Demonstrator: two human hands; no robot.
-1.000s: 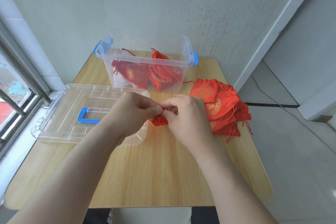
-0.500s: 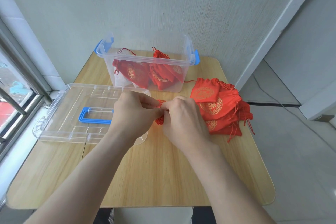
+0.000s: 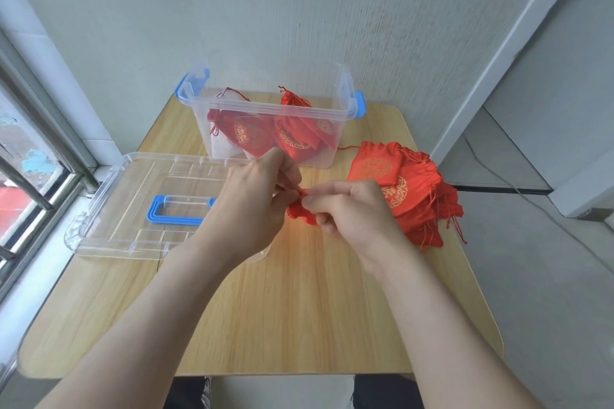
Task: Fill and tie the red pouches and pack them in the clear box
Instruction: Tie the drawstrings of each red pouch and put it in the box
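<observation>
A small red pouch (image 3: 296,211) hangs between my hands above the middle of the wooden table (image 3: 299,315). My left hand (image 3: 252,202) pinches the pouch's neck from the left, and my right hand (image 3: 355,209) pinches it from the right, covering most of the fabric. The clear box (image 3: 329,109) with blue latches stands at the table's back and holds several red pouches with gold print (image 3: 292,138). A pile of flat red pouches (image 3: 412,196) lies to the right of my right hand.
The box's clear lid (image 3: 133,202) with a blue handle lies flat on the left, partly under my left hand. A window frame (image 3: 36,176) runs along the left edge. A wall stands behind the table; a floor cable (image 3: 498,189) runs on the right.
Both hands have stayed at the pouch's neck, with the fingers shifting slightly. More of the red pouch shows below my right hand's fingers than half a second ago.
</observation>
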